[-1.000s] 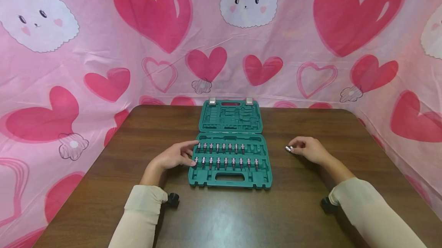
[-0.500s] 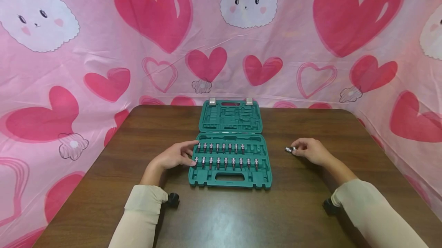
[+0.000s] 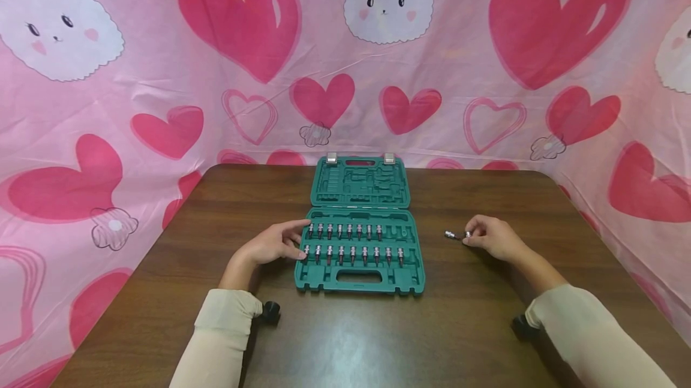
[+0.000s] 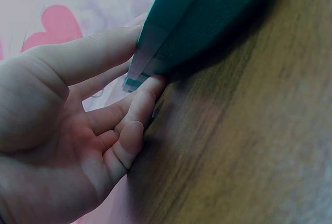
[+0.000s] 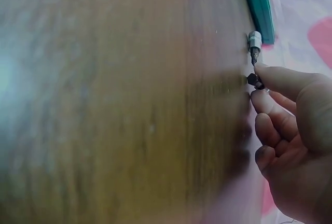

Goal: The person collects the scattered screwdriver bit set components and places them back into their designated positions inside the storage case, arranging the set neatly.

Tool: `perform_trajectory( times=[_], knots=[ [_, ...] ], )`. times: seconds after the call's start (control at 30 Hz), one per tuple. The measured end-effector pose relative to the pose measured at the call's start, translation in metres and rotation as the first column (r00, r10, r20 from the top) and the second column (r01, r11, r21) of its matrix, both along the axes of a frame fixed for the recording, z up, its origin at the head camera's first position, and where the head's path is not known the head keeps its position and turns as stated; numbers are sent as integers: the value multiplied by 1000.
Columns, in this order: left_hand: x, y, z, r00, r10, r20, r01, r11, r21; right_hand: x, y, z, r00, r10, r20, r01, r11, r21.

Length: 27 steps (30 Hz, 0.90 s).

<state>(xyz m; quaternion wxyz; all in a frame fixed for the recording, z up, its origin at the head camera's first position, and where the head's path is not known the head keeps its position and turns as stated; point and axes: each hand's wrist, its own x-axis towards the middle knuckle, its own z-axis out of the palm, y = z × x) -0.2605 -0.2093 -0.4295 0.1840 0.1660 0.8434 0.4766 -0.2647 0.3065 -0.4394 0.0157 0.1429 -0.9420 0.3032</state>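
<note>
A green socket-set case (image 3: 358, 280) lies unfolded on the table, with two rows of silver bit sockets (image 3: 353, 255) in its near half. At its left rim rests my left hand (image 3: 272, 243), thumb and index finger extended onto the edge; in the left wrist view the left hand (image 4: 67, 110) has its lower fingers loosely bent beside the case wall (image 4: 176, 32). To the right of the case, my right hand (image 3: 493, 237) pinches a small bit socket (image 5: 254, 80) between thumb and index finger. Another bit socket (image 3: 450, 234) lies on the table just left of those fingertips.
The case's far half, a moulded lid (image 3: 360, 181) with two metal latches, lies opened back. A brown wooden table (image 3: 351, 346) carries everything. Behind it hangs a pink cloth (image 3: 459, 64) with hearts and rabbits. Bare slots (image 3: 398, 232) show at the right of the upper row.
My right hand has shifted a little to the right with its bit socket, so a gap now shows between it and the bit socket on the table. My left hand stays put.
</note>
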Motion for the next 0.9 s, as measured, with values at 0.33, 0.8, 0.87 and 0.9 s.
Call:
perform_trajectory(
  times=[0.33, 0.8, 0.87, 0.9],
  knots=[
    [0, 0, -2, 1000, 5, 2, -5, 1000, -3, 6, 2, 3, 997, -51, -53, 53, 998, 25],
    [0, 1, 0, 1000, 2, 4, -2, 1000, -5, 7, -15, -5, 956, -157, -249, 148, 987, -57],
    [0, 1, 0, 1000, 2, 3, -2, 1000, -6, 6, -19, -6, 953, -162, -258, 149, 986, -71],
    [0, 1, 0, 1000, 2, 3, -2, 1000, -6, 6, -22, -6, 952, -164, -257, 149, 986, -77]
  ],
)
